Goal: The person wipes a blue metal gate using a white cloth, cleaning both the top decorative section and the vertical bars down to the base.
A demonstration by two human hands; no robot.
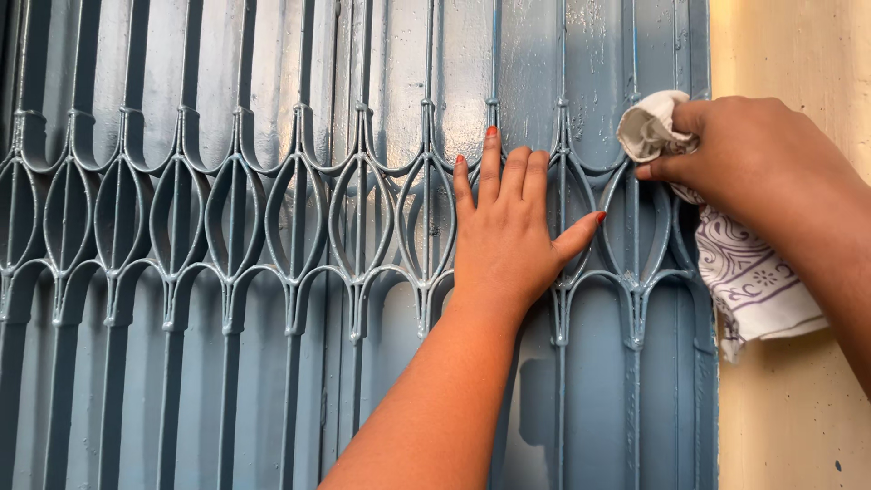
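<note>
left hand (504,238) lies flat w/ fingers spread on the blue metal gate (272,227). right hand (753,159) squeezes a white cloth (649,127) vs the bars, near the wall (798,408).

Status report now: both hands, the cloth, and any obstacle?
Left hand flat on blue-grey metal grille. Right hand grips white patterned cloth against grille's right edge. Nothing in the way.
</note>
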